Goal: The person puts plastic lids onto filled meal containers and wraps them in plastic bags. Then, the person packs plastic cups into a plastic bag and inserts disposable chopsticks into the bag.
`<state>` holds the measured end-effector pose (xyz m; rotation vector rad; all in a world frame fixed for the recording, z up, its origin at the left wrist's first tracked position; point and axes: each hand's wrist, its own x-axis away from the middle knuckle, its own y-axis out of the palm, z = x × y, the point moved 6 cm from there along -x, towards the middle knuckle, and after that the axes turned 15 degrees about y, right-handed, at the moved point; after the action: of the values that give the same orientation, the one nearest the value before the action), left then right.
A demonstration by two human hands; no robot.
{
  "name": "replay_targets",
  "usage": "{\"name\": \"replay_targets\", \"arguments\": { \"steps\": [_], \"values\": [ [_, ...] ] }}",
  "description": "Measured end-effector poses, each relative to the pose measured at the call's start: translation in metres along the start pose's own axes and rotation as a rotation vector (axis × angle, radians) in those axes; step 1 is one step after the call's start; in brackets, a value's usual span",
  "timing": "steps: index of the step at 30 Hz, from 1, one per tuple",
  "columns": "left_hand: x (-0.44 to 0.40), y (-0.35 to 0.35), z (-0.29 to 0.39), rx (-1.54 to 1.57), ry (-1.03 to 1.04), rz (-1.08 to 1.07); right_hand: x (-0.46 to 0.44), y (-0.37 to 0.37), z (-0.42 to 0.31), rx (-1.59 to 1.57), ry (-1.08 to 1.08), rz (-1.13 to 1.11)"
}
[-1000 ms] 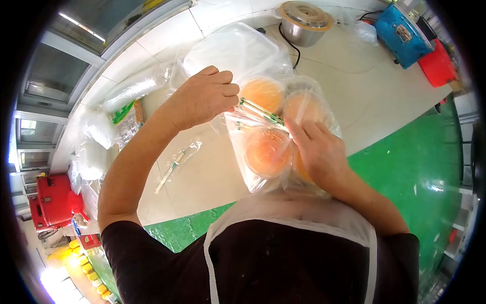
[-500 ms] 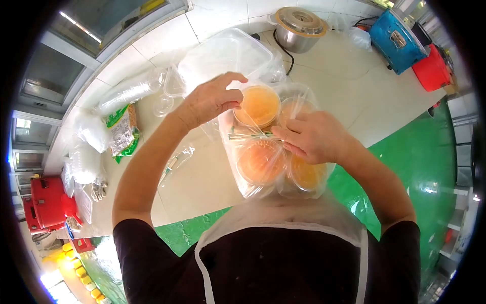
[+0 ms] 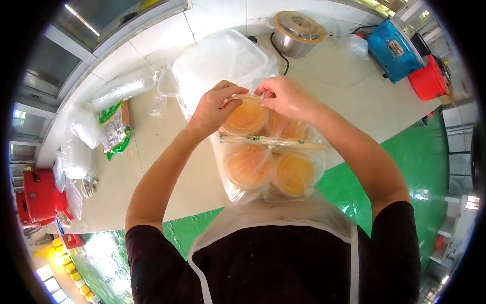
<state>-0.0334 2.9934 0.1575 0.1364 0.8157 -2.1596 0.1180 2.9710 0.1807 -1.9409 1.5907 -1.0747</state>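
A clear plastic bag lies on the table near my body, with several round tubs of orange contents inside, among them a lower-left tub and a lower-right tub. Thin wrapped chopsticks stretch across the middle of the bag, between the two rows of tubs. At the upper-left tub, my left hand pinches the bag's far edge. My right hand pinches the same edge just to the right, its fingertips close to the left ones. Part of the upper-right tub is hidden by bag folds.
Behind the bag sits a clear plastic container. A lidded steel pot with a black cord stands at the back; a blue box and red bucket are at right. A green-and-clear packet and plastic wrap lie left.
My right hand has moved from the chopsticks up to the bag's far edge, beside my left hand. The chopsticks are now uncovered. A clear wrapped strip on the table at left no longer shows.
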Motion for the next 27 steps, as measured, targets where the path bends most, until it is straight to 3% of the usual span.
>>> {"name": "replay_targets", "arguments": {
  "steps": [3, 6, 9, 12, 18, 21, 24, 27],
  "values": [
    [-0.003, -0.001, 0.002, -0.069, -0.043, -0.053, -0.004, 0.005, 0.004, -0.056, 0.002, -0.071],
    [-0.006, 0.002, 0.002, -0.109, -0.147, -0.131, 0.010, 0.000, -0.008, 0.107, 0.015, -0.094],
    [0.000, 0.001, -0.013, -0.026, -0.156, 0.002, 0.017, -0.003, -0.007, 0.330, 0.007, 0.056],
    [0.011, -0.002, -0.010, 0.076, -0.217, 0.094, 0.017, 0.001, -0.006, 0.398, 0.008, -0.081],
    [0.013, -0.001, -0.012, 0.043, -0.155, 0.092, 0.007, 0.012, 0.008, 0.383, 0.111, -0.065],
    [0.012, -0.002, -0.004, 0.021, -0.141, 0.033, -0.015, 0.013, 0.024, 0.363, 0.194, 0.107],
    [0.010, 0.003, 0.005, -0.048, 0.063, 0.082, -0.020, 0.008, 0.015, 0.335, 0.045, 0.277],
    [0.011, 0.004, 0.006, -0.016, -0.182, 0.231, -0.011, -0.005, -0.008, 0.223, -0.173, 0.413]
  ]
}}
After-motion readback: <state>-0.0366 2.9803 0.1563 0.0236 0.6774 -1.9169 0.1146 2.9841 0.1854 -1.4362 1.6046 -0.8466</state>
